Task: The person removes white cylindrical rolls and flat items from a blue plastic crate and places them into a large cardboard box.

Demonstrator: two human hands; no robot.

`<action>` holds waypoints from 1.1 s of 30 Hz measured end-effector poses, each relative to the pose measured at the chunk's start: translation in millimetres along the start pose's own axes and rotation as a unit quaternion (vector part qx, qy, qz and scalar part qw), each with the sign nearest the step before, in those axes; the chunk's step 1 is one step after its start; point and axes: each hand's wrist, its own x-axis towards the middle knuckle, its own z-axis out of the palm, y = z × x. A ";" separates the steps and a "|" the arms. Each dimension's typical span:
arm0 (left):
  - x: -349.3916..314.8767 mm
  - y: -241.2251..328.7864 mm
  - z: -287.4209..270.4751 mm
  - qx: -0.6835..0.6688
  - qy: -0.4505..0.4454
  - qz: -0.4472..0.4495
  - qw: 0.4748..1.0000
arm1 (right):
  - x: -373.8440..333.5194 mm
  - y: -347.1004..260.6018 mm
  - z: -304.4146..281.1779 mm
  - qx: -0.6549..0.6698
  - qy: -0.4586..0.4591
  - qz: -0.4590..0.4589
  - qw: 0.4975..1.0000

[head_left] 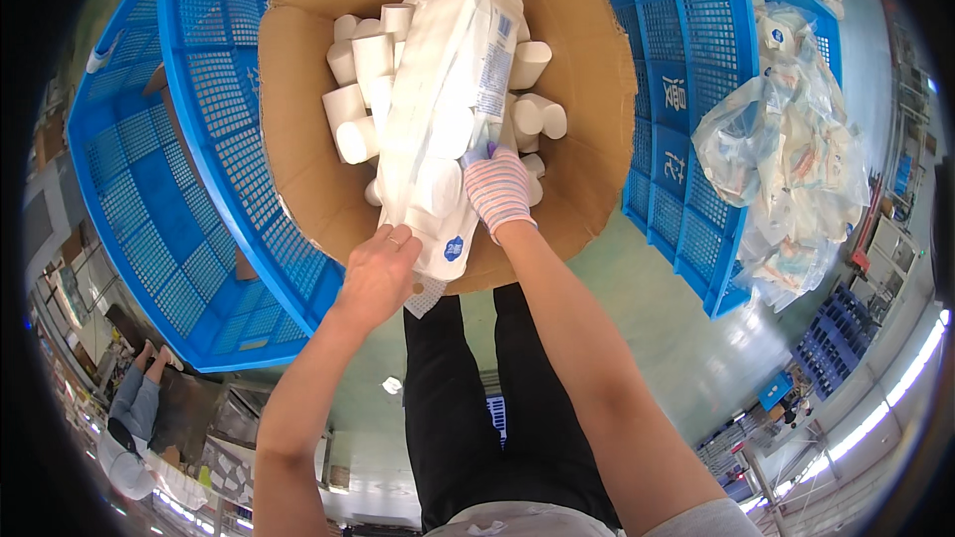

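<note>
A long white plastic bag [426,70] with printed panels lies across the mouth of a large cardboard box [303,154]. Pale rolls [435,186] show through or in the bag's nearer half. My bare left hand [381,276], a ring on one finger, pinches the bag's near left edge. On the bag's right side is my right hand [497,189] in a striped knit glove, its fingers curled against the plastic; their tips are partly hidden. Below the bag, many loose white rolls [373,58] fill the box.
An open blue plastic crate [189,139] stands to the left of the box. Another blue crate [696,89] on the right holds a heap of clear plastic packaging [796,149]. A person [139,418] is at the far lower left. A white scrap [392,385] lies on the green floor.
</note>
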 end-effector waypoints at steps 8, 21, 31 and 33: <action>-14.7 -20.2 -12.7 -0.042 0.045 -0.080 0.995 | -5.6 7.0 2.4 -0.057 0.063 -0.086 0.993; -45.2 -35.6 7.5 -0.214 0.083 -0.320 0.919 | -1.3 26.4 22.2 0.286 -0.101 0.077 0.950; -27.4 -11.9 40.1 -0.152 0.035 -0.427 0.891 | -73.6 38.7 44.7 0.351 -0.194 0.193 0.896; -25.4 -8.8 38.3 -0.150 0.001 -0.428 0.891 | -68.2 50.3 41.1 0.352 -0.231 0.184 0.888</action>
